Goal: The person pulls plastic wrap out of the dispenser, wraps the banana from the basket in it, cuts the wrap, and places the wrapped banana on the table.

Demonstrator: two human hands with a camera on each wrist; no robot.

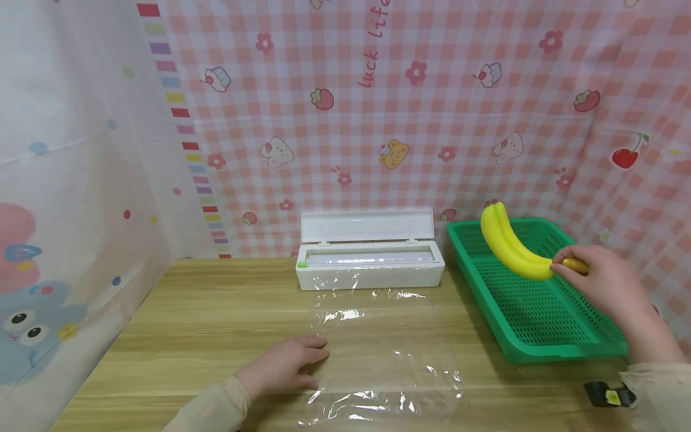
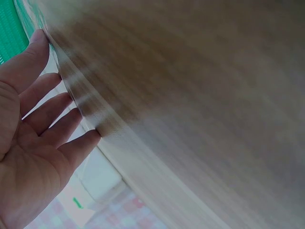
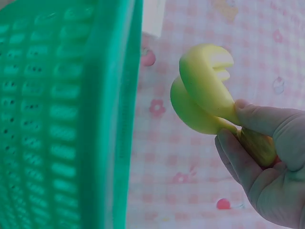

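Observation:
My right hand (image 1: 604, 279) pinches a small bunch of yellow bananas (image 1: 510, 246) by its brownish stem end, above the green plastic basket (image 1: 488, 312). In the right wrist view the thumb and fingers close round the stem (image 3: 257, 145), with the bananas (image 3: 202, 90) pointing away from the palm. My left hand (image 1: 288, 363) rests on the wooden table by the left edge of a sheet of clear plastic wrap (image 1: 388, 348). Its fingers (image 2: 52, 119) are spread and relaxed, fingertips at the tabletop. The wrap runs forward from a white dispenser box (image 1: 372, 277) with its lid raised.
A green slider (image 1: 303, 264) sits at the left end of the dispenser's front edge. By my right sleeve lies a black strap with a yellow piece (image 1: 611, 396). Pink checked cloth (image 1: 351, 132) hangs behind the table, and pale printed cloth (image 1: 81, 150) hangs on the left.

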